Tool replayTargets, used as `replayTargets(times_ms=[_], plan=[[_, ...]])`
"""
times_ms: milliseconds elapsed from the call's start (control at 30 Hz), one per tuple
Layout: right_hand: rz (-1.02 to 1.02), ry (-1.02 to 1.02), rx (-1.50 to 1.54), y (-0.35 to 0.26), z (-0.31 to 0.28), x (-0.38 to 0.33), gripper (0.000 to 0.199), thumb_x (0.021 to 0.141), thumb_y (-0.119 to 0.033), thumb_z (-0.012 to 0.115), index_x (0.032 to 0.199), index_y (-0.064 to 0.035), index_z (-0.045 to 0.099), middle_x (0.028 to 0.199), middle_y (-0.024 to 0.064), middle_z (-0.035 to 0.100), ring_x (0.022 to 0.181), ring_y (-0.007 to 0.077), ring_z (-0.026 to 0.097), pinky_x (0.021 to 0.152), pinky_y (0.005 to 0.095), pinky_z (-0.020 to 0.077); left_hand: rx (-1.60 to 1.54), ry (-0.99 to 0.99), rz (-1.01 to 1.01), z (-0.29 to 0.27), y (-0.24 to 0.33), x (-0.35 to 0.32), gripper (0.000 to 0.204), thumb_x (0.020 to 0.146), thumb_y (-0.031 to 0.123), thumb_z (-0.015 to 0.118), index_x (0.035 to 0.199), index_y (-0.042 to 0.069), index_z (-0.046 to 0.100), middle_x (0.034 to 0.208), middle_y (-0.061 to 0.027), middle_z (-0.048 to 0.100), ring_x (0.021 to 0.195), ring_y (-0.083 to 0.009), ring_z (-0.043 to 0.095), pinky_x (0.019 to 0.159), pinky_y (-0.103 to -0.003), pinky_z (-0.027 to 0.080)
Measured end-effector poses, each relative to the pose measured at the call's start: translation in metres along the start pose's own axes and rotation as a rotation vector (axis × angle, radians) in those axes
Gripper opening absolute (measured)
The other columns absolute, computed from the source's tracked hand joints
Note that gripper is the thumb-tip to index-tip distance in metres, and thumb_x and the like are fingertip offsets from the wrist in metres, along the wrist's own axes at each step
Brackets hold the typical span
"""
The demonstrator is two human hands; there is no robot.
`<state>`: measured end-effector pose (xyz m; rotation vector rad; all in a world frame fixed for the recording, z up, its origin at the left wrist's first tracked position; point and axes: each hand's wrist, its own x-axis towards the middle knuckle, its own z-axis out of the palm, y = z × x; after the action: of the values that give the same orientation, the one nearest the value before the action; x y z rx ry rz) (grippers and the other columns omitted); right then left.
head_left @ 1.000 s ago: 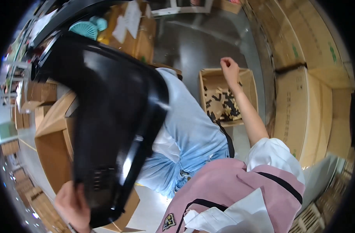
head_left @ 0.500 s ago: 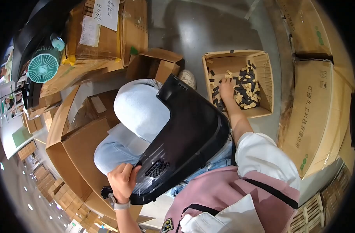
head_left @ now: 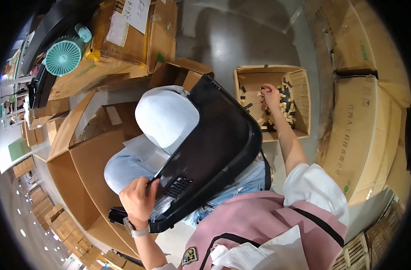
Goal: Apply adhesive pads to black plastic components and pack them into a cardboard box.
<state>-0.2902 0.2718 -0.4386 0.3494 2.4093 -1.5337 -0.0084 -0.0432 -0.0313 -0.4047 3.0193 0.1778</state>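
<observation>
A large black plastic panel (head_left: 219, 128) lies tilted across my lap, with a slotted vent patch (head_left: 180, 186) near its left end. My left hand (head_left: 137, 200) is closed on the panel's left edge, thumb on top and fingers curled round it. To the right, my right hand (head_left: 271, 95) is over an open cardboard box (head_left: 301, 81). Its fingers are pinched together; what sits between the tips is too small to make out. Small black and tan rectangular pieces (head_left: 286, 108) lie scattered in that box, partly hidden by my hand and forearm.
An open empty-looking carton (head_left: 86, 166) stands left of my knees. A smaller open box (head_left: 171, 74) is beyond them. Stacked cartons (head_left: 354, 135) line the right side. A teal fan (head_left: 63, 58) is by a tall taped carton (head_left: 160, 36) at upper left.
My right hand has lifted a little from the pieces and moved slightly right, its fingers now pinched. My left hand still grips the panel, which has shifted slightly left in view.
</observation>
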Motion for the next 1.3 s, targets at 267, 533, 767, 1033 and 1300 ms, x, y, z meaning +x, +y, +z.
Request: replayTargets(times_ms=[267, 533, 767, 1033, 1300], plan=[[0.163, -0.026, 0.478, -0.121, -0.072, -0.039, 0.02, 0.089, -0.011, 0.06, 0.107, -0.003, 0.059, 0.085, 0.0068, 0.065, 0.063, 0.0124, 0.063, 0.046, 0.0219, 0.0454, -0.196, 0.275, -0.138, -0.016, 0.015, -0.032, 0.014, 0.077, 0.011, 0.074, 0.075, 0.004, 0.062, 0.062, -0.0083, 0.059, 0.048, -0.0251, 0.051, 0.045, -0.032, 0.037], [-0.209, -0.098, 0.371, -0.223, -0.09, -0.096, 0.02, 0.096, -0.015, 0.046, 0.111, -0.001, 0.047, 0.079, 0.0109, 0.064, 0.058, 0.0137, 0.062, 0.046, 0.0227, 0.0457, -0.546, 0.357, -0.115, -0.024, 0.054, -0.045, 0.011, 0.075, 0.006, 0.072, 0.072, 0.002, 0.063, 0.059, -0.0066, 0.056, 0.045, -0.0188, 0.048, 0.044, -0.028, 0.035], [-0.285, 0.078, 0.034, -0.211, -0.12, -0.103, 0.017, 0.093, -0.012, 0.051, 0.102, 0.0016, 0.055, 0.08, 0.0098, 0.065, 0.059, 0.013, 0.062, 0.052, 0.024, 0.0464, -0.613, 0.32, -0.166, -0.02, 0.058, -0.052, 0.011, 0.077, 0.008, 0.072, 0.073, 0.003, 0.064, 0.053, -0.0053, 0.047, 0.041, -0.0143, 0.038, 0.042, -0.027, 0.029], [-0.111, -0.67, 0.817, -0.3, -0.091, -0.215, 0.015, 0.089, -0.004, 0.057, 0.104, -0.0024, 0.056, 0.083, 0.0036, 0.059, 0.059, 0.0103, 0.056, 0.049, 0.0258, 0.0482, -0.927, 0.325, -0.142, -0.022, 0.078, -0.036, 0.014, 0.078, 0.007, 0.071, 0.09, 0.005, 0.065, 0.049, 0.0, 0.033, 0.043, -0.0078, 0.03, 0.042, -0.025, 0.025], [-0.112, -1.172, 0.937, -0.34, -0.028, -0.312, 0.014, 0.09, -0.001, 0.055, 0.104, -0.0004, 0.053, 0.077, 0.0063, 0.055, 0.059, 0.009, 0.052, 0.05, 0.0252, 0.0483, -1.314, 0.497, -0.061, -0.019, 0.081, -0.033, 0.01, 0.082, 0.003, 0.066, 0.091, 0.003, 0.062, 0.048, 0.0019, 0.042, 0.048, -0.004, 0.053, 0.047, -0.02, 0.038]])
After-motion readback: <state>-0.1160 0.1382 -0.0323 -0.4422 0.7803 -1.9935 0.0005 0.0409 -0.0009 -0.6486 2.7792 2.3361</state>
